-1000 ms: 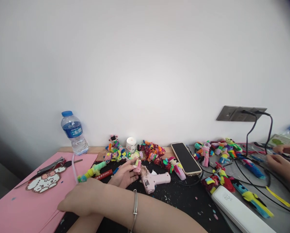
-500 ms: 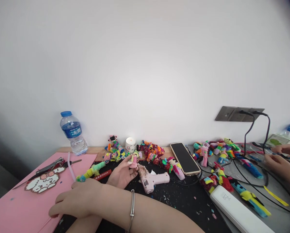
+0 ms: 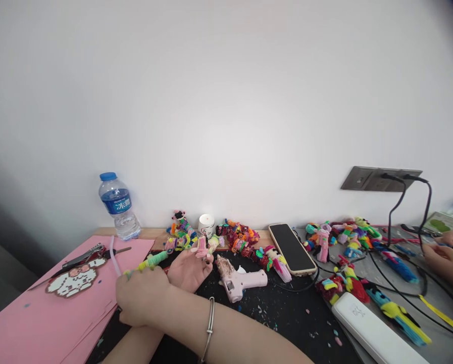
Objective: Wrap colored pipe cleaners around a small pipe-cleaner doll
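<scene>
Pink doll [image 3: 202, 246]: judged light, soft, easily crushed, best pinched at the body | right hand [image 3: 143, 298] closed around green fuzzy stick [image 3: 154, 260] | doll held in left hand [image 3: 188, 270] fingertips above counter [image 3: 287, 313], beside glue gun [image 3: 241, 283] | bottle [image 3: 118, 205] behind.

A clear water bottle [image 3: 118, 206] is standing by the wall, its blue label showing white Chinese characters, the first reading "冰". A white power bank [image 3: 373, 331] is showing small grey markings too blurred to read.
</scene>
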### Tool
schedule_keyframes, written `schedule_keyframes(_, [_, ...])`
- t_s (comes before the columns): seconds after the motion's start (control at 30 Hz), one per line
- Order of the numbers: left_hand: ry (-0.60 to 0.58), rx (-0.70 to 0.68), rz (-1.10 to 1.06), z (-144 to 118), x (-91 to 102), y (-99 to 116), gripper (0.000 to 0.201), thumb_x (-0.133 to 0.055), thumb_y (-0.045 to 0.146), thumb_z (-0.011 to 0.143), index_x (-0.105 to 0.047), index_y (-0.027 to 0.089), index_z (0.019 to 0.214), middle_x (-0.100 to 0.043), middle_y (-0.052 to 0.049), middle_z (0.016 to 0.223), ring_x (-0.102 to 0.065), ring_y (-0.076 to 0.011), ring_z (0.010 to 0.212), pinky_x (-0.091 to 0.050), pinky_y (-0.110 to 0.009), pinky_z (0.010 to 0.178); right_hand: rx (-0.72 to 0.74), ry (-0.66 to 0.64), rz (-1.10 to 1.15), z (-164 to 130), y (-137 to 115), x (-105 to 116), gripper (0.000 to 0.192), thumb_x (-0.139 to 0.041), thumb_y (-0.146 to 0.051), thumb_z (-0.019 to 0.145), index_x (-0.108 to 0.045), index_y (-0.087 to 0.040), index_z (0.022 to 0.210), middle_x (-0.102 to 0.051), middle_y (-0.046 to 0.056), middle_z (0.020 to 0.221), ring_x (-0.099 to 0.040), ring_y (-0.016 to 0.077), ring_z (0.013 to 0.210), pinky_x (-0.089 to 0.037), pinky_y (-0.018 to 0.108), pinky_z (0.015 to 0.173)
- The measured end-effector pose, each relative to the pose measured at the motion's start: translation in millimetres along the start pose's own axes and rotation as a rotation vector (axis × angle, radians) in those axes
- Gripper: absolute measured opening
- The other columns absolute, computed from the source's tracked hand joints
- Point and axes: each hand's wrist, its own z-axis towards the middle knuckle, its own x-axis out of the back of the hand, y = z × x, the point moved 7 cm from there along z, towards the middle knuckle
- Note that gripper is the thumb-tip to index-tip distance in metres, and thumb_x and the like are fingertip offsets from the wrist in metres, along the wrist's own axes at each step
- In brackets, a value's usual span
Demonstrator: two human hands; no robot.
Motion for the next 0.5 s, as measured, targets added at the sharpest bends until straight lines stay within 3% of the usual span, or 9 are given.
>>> schedule_keyframes(0.07, [-0.007,-0.015,0.017,-1.4,-1.7,0.4,0.012,-0.059,0.015,0.066,-0.048,0.019,0.067,-0.051,0.001,0.061,-0.054,-0.0126,0.067,-0.049,-0.024,0.063,-0.18,-0.021,0.052,2.1,5.6,-7.5,0.06,-0.072,-0.036,0.06,-0.051,-0.01,0.11,-0.066,0.012,0.105,-0.064,0.0268,0.089,-0.053,0.034,0.067])
schedule_keyframes(0.27, [-0.04,-0.024,0.072,-5.5,-5.9,0.1,0.009,-0.056,0.015,0.072,-0.049,0.018,0.068,-0.055,0.001,0.063,-0.056,-0.0132,0.072,-0.049,-0.024,0.066,-0.26,0.029,0.185,-0.7,-7.4,-12.1,0.063,-0.08,-0.014,0.048,-0.055,-0.01,0.105,-0.07,0.016,0.086,-0.066,0.0323,0.076,-0.053,0.035,0.055])
schedule_keyframes(0.33, [-0.07,-0.018,0.063,-5.4,-6.7,0.0,0.009,-0.055,0.015,0.074,-0.05,0.018,0.068,-0.055,0.001,0.064,-0.057,-0.0131,0.072,-0.049,-0.024,0.067,-0.325,0.129,0.205,-9.0,-2.4,-3.9,0.06,-0.08,-0.011,0.046,-0.057,-0.013,0.101,-0.071,0.013,0.087,-0.067,0.0307,0.07,-0.051,0.031,0.05])
schedule_keyframes(0.43, [-0.089,-0.036,0.095,-4.7,-5.2,2.1,0.008,-0.054,0.015,0.075,-0.051,0.017,0.068,-0.056,0.0,0.065,-0.058,-0.0135,0.073,-0.049,-0.025,0.067,-0.232,0.29,0.274,-20.0,-1.7,12.2,0.05,-0.073,-0.008,0.053,-0.057,-0.015,0.099,-0.07,0.009,0.092,-0.067,0.0256,0.064,-0.045,0.026,0.044])
schedule_keyframes(0.5, [-0.083,-0.065,0.145,-3.7,-3.3,3.9,0.004,-0.054,0.017,0.076,-0.053,0.018,0.071,-0.058,-0.001,0.067,-0.058,-0.0142,0.073,-0.049,-0.026,0.067,-0.193,0.454,0.374,-30.1,4.2,29.0,0.034,-0.065,-0.005,0.064,-0.058,-0.019,0.094,-0.068,0.004,0.092,-0.067,0.0224,0.072,-0.047,0.024,0.051])
